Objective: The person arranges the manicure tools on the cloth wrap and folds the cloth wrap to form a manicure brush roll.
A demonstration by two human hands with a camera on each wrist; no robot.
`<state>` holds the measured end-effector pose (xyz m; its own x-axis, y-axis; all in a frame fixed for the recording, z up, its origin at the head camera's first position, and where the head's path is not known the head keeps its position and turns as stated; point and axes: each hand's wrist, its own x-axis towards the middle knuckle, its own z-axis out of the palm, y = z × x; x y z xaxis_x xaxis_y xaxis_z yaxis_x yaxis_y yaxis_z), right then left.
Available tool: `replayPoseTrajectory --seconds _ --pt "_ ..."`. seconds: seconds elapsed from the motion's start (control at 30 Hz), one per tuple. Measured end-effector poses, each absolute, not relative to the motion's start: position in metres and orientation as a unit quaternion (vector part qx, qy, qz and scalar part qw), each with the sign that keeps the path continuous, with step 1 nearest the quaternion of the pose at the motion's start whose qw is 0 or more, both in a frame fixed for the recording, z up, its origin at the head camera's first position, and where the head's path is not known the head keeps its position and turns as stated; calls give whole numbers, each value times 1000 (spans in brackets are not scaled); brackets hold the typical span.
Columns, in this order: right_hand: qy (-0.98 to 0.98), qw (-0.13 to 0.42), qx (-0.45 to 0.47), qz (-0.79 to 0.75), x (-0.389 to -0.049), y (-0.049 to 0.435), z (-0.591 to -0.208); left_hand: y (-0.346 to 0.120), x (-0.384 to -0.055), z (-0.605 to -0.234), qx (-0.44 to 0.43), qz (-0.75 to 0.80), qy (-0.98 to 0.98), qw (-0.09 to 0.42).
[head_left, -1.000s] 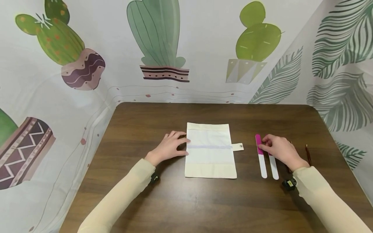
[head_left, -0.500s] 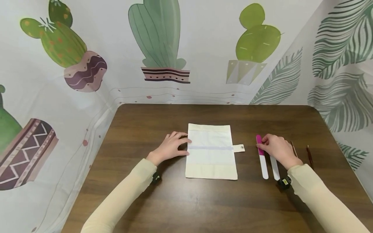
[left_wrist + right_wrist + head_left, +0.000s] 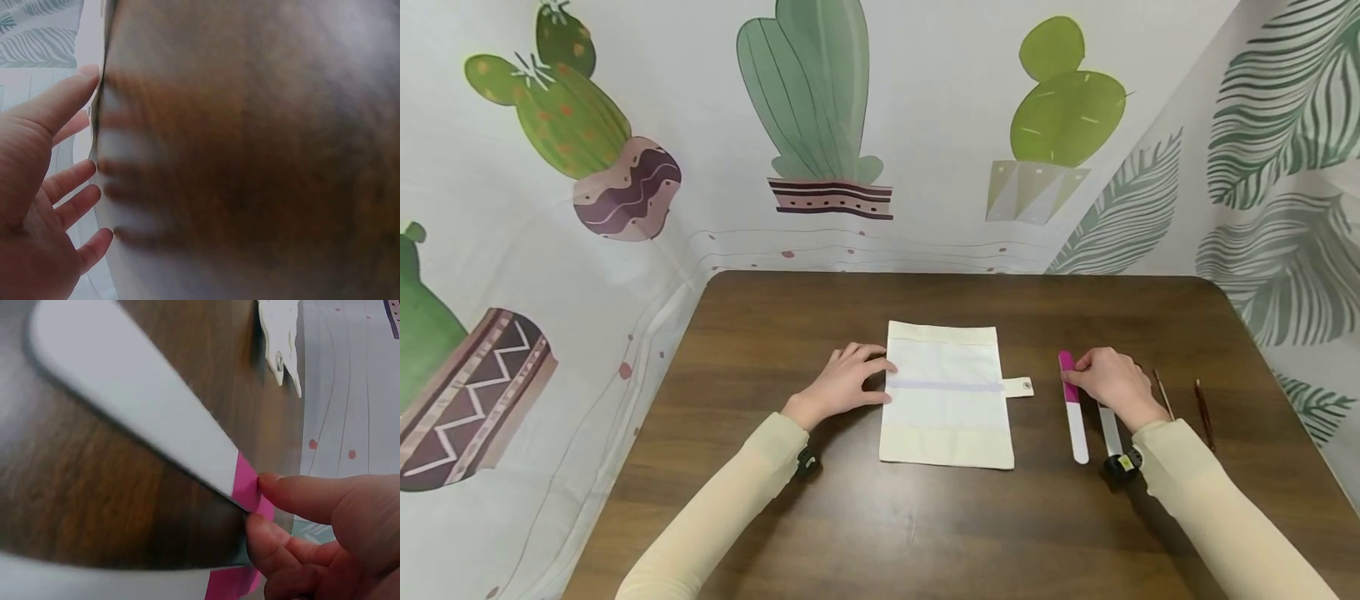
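Observation:
A cream cloth pouch [image 3: 946, 408] lies unfolded on the table, its snap strap [image 3: 1019, 387] pointing right. My left hand [image 3: 842, 385] rests at the pouch's left edge, fingers spread and the fingertips on the cloth. In the left wrist view, the thumb and fingertips of the left hand [image 3: 37, 181] line that edge. My right hand [image 3: 1116, 385] pinches the pink end of a pink-and-white nail file [image 3: 1075, 429] between thumb and index finger. A second such nail file [image 3: 1109, 429] lies beside it, partly hidden under the hand and wrist camera.
Right of the right hand lie two thin, dark sticks, one slim stick [image 3: 1163, 392] close to the wrist and a reddish-brown stick [image 3: 1205, 412] farther out. The wooden table [image 3: 925, 533] meets a cactus-printed cloth [image 3: 940, 242] at its back edge.
My right hand has shifted slightly left and its wrist has swung left, covering more of the second nail file and uncovering the slim stick. The left hand stays at the pouch.

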<state>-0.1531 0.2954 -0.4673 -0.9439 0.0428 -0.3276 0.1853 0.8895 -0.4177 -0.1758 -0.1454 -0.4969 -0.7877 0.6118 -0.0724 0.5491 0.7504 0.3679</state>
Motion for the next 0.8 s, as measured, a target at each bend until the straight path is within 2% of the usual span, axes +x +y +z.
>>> replayPoseTrajectory --seconds 0.37,0.8 --pt "943 188 76 -263 -157 293 -466 -146 -174 -494 304 170 933 94" --pt "932 166 74 -313 -161 300 -470 -142 -175 -498 303 182 932 74"
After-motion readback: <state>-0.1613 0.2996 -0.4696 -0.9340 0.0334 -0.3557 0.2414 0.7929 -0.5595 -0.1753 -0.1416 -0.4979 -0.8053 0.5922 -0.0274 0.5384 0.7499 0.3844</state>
